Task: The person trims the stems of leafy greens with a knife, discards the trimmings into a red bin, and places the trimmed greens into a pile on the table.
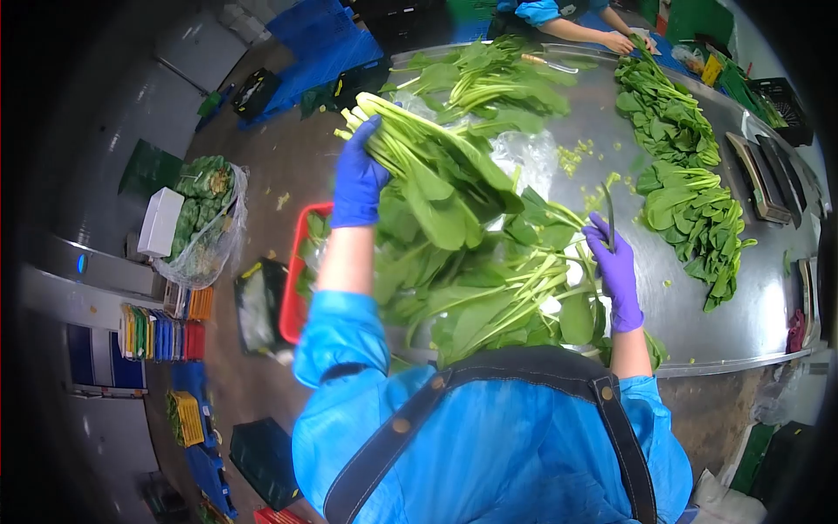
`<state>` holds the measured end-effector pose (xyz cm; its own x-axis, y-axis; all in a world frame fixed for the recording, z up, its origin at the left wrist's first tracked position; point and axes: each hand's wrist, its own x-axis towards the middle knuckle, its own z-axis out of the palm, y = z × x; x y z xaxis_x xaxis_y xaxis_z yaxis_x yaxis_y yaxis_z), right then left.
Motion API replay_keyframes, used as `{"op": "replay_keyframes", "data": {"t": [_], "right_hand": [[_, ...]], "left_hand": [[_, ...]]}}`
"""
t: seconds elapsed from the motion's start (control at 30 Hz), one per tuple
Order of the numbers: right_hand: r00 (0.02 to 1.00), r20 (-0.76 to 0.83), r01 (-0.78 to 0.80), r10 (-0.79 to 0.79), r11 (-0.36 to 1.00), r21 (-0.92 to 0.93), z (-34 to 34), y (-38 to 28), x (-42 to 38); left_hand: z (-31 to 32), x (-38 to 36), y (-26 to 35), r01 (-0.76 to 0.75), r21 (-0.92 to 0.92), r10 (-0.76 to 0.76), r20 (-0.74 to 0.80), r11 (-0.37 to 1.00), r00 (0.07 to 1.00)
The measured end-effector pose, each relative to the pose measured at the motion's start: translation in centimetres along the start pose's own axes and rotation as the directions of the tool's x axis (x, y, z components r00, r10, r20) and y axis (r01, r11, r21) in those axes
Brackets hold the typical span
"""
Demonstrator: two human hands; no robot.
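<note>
My left hand (359, 177), in a purple glove, is closed around the stems of a bunch of leafy greens (441, 179). The pale cut ends point up and left, and the leaves hang to the right above the pile. My right hand (614, 266), gloved too, is closed on a knife (610, 210) whose dark narrow blade points up; its handle is hidden in the fist. Below and between my hands lies a heap of loose greens (497, 306) with long pale stems, partly covering white and clear plastic.
Bunched greens line the right of the metal table (602, 179), with stem scraps near the middle. Another pile (489, 83) and a second knife (548, 64) lie at the far side. A red crate (295, 297) stands left. Across the table are a co-worker's hands (624, 42).
</note>
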<state>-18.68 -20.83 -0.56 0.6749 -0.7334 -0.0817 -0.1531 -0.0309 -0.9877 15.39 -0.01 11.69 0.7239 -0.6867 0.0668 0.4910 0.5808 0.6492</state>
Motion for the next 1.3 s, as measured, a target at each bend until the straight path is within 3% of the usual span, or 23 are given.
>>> {"op": "replay_keyframes", "data": {"t": [0.13, 0.2, 0.23, 0.27, 0.3, 0.33, 0.37, 0.43, 0.47, 0.5, 0.53, 0.67, 0.73, 0.8, 0.83, 0.87, 0.93, 1.0, 1.07, 1.13, 1.2, 1.27, 1.3], "right_hand": [[0.998, -0.051, -0.044, 0.044, 0.999, 0.015, 0.1, -2.3, -0.2], [0.998, -0.053, -0.043, 0.043, 0.999, 0.0, 0.1, -2.8, 0.4], [0.995, -0.057, 0.08, -0.076, 0.995, 0.061, 0.5, -2.8, 0.9], [0.977, -0.075, 0.207, -0.199, 0.971, 0.117, 0.7, -2.7, 1.2], [0.979, -0.003, 0.203, -0.204, 0.972, 0.115, 1.0, -3.0, 1.4], [0.974, 0.059, 0.21, -0.217, 0.971, 0.111, 1.3, -3.3, 1.9], [0.956, 0.108, 0.255, -0.273, 0.954, 0.156, 2.2, -2.7, 2.4], [0.92, 0.2, 0.308, -0.338, 0.937, 0.167, 3.8, -1.7, 2.3], [0.909, 0.252, 0.308, -0.333, 0.942, 0.135, 4.4, -1.7, 1.7], [0.924, 0.258, 0.244, -0.281, 0.956, 0.165, 4.7, -2.8, 0.5], [0.935, 0.273, 0.174, -0.225, 0.964, 0.199, 4.7, -3.7, -0.5], [0.973, 0.184, 0.076, -0.139, 0.947, 0.311, 4.2, 0.2, 0.8], [0.961, 0.277, -0.136, 0.003, 0.875, 0.465, 2.3, -0.1, 0.8], [0.965, 0.255, -0.195, 0.063, 0.821, 0.537, 0.4, 0.3, 1.3], [0.959, 0.262, -0.251, 0.106, 0.744, 0.62, -0.8, 0.6, 1.5], [0.951, 0.277, -0.299, 0.141, 0.655, 0.694, -1.7, 0.9, 1.7], [0.973, 0.185, -0.23, 0.136, 0.57, 0.789, -3.9, -1.0, 1.0], [0.954, 0.178, -0.249, 0.242, 0.304, 0.92, -7.0, -2.1, 1.6], [0.962, 0.008, -0.085, 0.272, 0.273, 0.958, -9.7, -1.1, 3.4], [0.933, -0.245, 0.08, 0.263, 0.513, 0.854, -14.2, 0.9, 7.0], [0.918, -0.365, 0.213, 0.155, 0.583, 0.784, -19.4, 2.9, 10.2], [0.838, -0.467, 0.098, 0.282, 0.764, 0.637, -23.3, 0.7, 10.7], [0.831, -0.519, 0.091, 0.201, 0.871, 0.483, -26.4, 3.7, 12.7]], "left_hand": [[1.2, 0.9, -2.3, 0.007, 0.076, 0.007, -0.175, 0.997, 0.985], [-1.9, 1.7, -4.4, -0.032, 0.361, 0.026, 0.021, 0.932, 0.999], [0.8, 1.6, -5.1, 0.247, 0.035, -0.242, -0.109, 0.968, 0.964], [-0.5, 2.1, -6.9, 0.311, 0.106, -0.305, -0.073, 0.944, 0.95], [-1.9, 2.0, -9.6, 0.062, 0.577, -0.103, 0.038, 0.814, 0.994], [-0.2, 0.3, -11.0, -0.049, 0.72, -0.135, 0.196, 0.693, 0.971], [6.2, -2.4, -10.9, 0.358, 0.411, -0.355, -0.086, 0.838, 0.931], [7.7, -2.9, -13.9, 0.436, 0.317, -0.436, -0.076, 0.842, 0.897], [6.9, -2.3, -15.8, 0.43, 0.227, -0.431, -0.048, 0.874, 0.901], [6.3, -4.0, -16.8, -0.014, 0.545, -0.161, 0.272, 0.839, 0.949], [4.6, -1.6, -18.7, 0.372, 0.444, -0.41, -0.009, 0.815, 0.912], [6.5, -2.1, -21.1, 0.382, 0.434, -0.427, 0.007, 0.816, 0.904], [7.6, -1.7, -21.7, 0.361, 0.462, -0.423, 0.034, 0.81, 0.906], [7.5, 0.0, -23.3, 0.623, 0.038, -0.624, 0.005, 0.781, 0.782], [7.4, 0.0, -24.2, 0.522, 0.172, -0.527, -0.016, 0.836, 0.85], [7.1, -0.1, -24.6, 0.539, 0.177, -0.545, -0.014, 0.824, 0.838], [6.9, -0.2, -24.2, 0.537, 0.173, -0.564, 0.22, 0.826, 0.796], [6.0, -0.4, -24.3, 0.538, 0.231, -0.584, 0.249, 0.811, 0.773], [4.3, -0.9, -24.2, 0.579, 0.252, -0.63, 0.252, 0.775, 0.734], [2.8, -2.0, -23.5, 0.61, 0.292, -0.667, 0.165, 0.737, 0.727], [0.2, -3.0, -23.4, 0.646, 0.268, -0.687, 0.098, 0.715, 0.72], [-1.0, -4.2, -22.7, 0.661, 0.236, -0.689, 0.054, 0.712, 0.723], [-1.5, -4.7, -22.3, 0.673, 0.203, -0.688, 0.007, 0.711, 0.725]]}}
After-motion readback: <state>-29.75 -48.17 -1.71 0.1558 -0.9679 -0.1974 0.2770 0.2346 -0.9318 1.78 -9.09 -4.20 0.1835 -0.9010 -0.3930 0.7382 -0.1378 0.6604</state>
